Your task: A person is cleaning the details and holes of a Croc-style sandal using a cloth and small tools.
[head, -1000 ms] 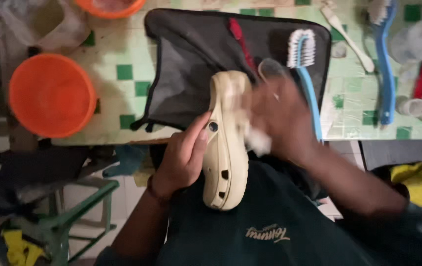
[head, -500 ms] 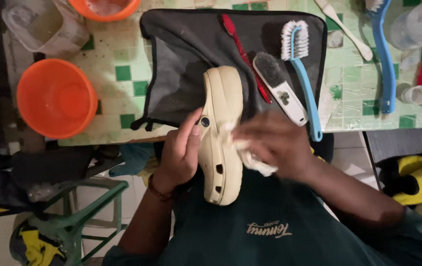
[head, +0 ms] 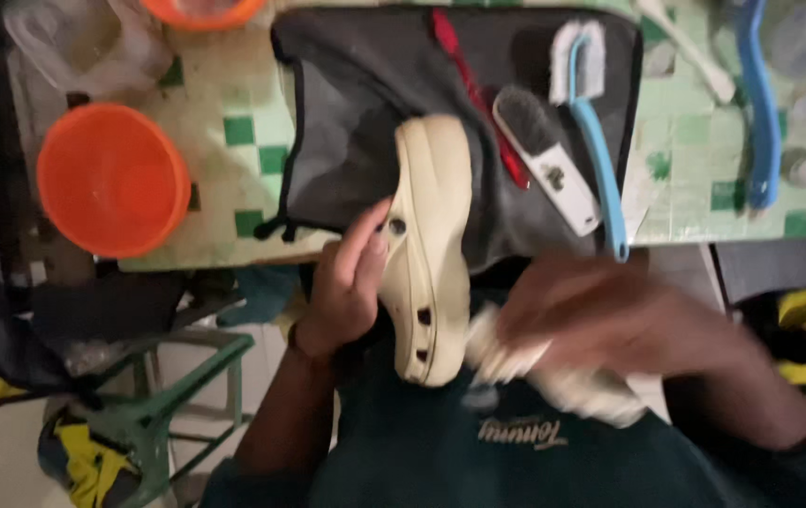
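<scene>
1. The cream clog (head: pixel 428 246) is held on its side over the near edge of the bench (head: pixel 233 150), toe pointing away from the person and heel toward the chest.
2. The left hand (head: pixel 346 287) grips the clog, fingers wrapped on its left wall by the strap rivet, steadying it.
3. The right hand (head: pixel 610 315) is blurred just right of the clog's heel, closed on a whitish cloth (head: pixel 553 376) that touches or nearly touches the clog's right side.
4. By my judgement the step in hand is wiping the clog's side; the next stroke calls for a firm left-hand hold and the cloth pressed flat along the wall.
5. Beyond the clog's toe lies a dark mat (head: pixel 365 113) carrying a white-backed brush (head: pixel 544 155), a blue-handled brush (head: pixel 591 122) and a red tool (head: pixel 473 94).
6. Well left of the clog stands an orange bowl (head: pixel 111 179).
</scene>
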